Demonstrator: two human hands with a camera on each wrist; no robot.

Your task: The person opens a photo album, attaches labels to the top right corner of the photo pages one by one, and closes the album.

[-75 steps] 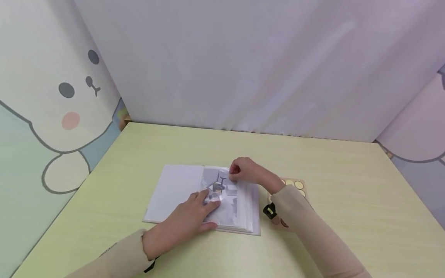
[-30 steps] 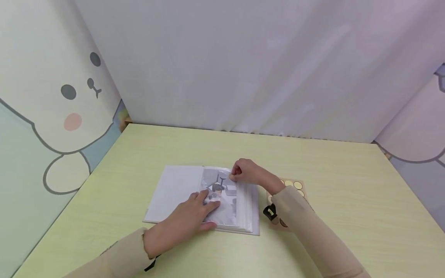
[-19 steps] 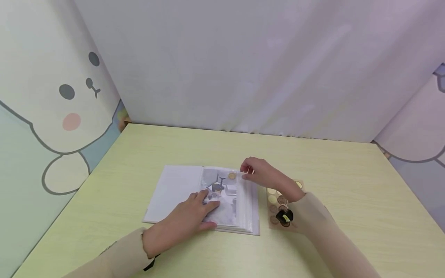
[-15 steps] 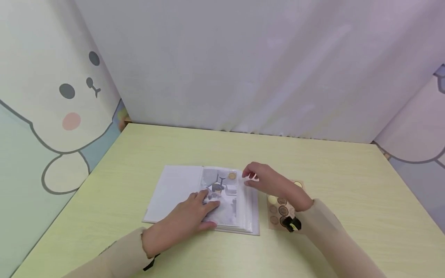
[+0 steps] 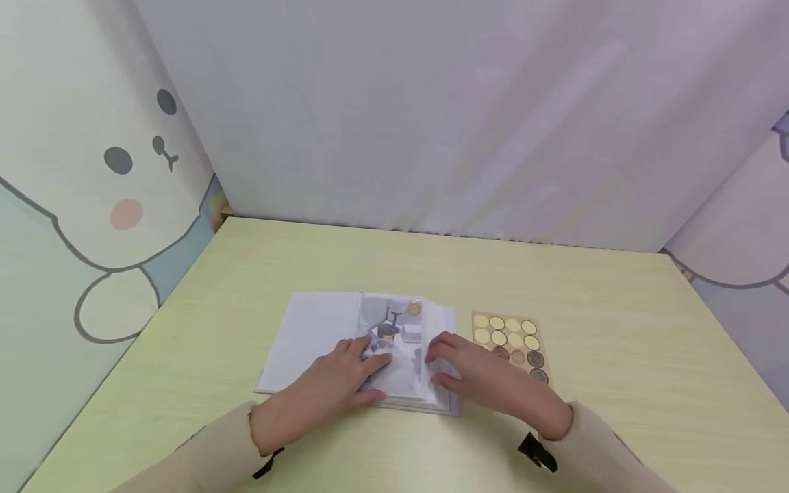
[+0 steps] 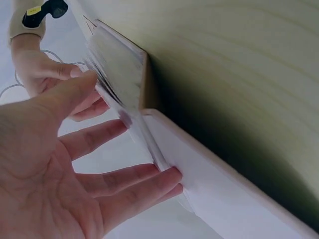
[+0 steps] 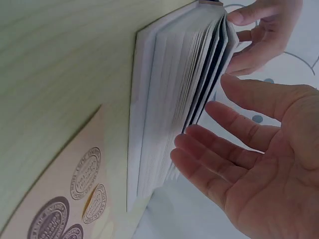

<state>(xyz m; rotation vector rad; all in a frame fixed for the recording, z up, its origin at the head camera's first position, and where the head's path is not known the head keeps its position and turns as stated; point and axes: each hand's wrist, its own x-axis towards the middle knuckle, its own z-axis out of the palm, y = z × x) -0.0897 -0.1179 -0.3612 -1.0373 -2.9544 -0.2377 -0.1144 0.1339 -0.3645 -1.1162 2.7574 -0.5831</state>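
Observation:
A white photo album (image 5: 311, 335) lies open on the table, a grey-toned picture (image 5: 403, 373) in the clear sleeve of its right page. A round golden sticker (image 5: 414, 309) sits at the picture's upper right corner. My left hand (image 5: 323, 387) rests on the page with fingers spread, covering the picture's lower left. Over the right edge of the album pages is my right hand (image 5: 477, 373), fingers loosely bent and thumb apart, nothing held. In the right wrist view its fingertips (image 7: 182, 141) are close to the page edges; contact is unclear.
A brown sheet (image 5: 505, 316) of round stickers, yellow and dark, lies right of the album, partly behind my right forearm. The pale wooden table (image 5: 345, 257) ends at a white curtain (image 5: 394, 123). A cartoon-printed cloth (image 5: 92, 226) hangs at the left.
My right hand has let go of the round sticker at the picture's corner, drawn back right, then come down toward the pages' lower right edge. My left hand stays put.

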